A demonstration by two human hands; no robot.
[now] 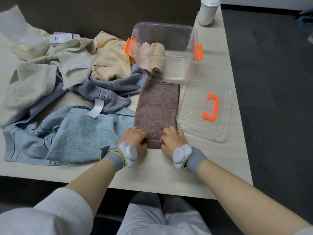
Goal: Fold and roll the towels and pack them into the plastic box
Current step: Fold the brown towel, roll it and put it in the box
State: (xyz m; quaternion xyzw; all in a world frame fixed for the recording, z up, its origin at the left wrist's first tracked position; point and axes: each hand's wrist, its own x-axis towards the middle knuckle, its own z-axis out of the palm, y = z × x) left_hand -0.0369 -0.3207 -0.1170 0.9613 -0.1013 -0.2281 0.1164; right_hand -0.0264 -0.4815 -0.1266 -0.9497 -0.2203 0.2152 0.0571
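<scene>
Just in front of the plastic box (163, 48), on the pale table (152, 168), lies the brown towel (157, 106), folded into a long strip that runs from the box's near wall back toward the person. Both hands sit at the strip's end farthest from the box. The left hand (135, 139) and the right hand (171, 139) lie side by side with fingers curled over the towel's near edge, pinching a small first turn of cloth that shows as a low roll between the thumbs; the rest of the towel stretches flat from the knuckles toward the box. Each wrist wears a grey band with a white device.

Inside the box, against its left wall, two rolled towels lie side by side, one pink (145, 55) and one beige (157, 59). Right of the brown towel and nearer than the box, the clear lid (191, 122) rests with its orange handle showing. Left of the box spreads a loose heap: a peach towel (110, 56), a grey towel (108, 92), a light blue towel (71, 133) and pale green cloths (33, 78). Beyond the box's right corner stands a white container (207, 12).
</scene>
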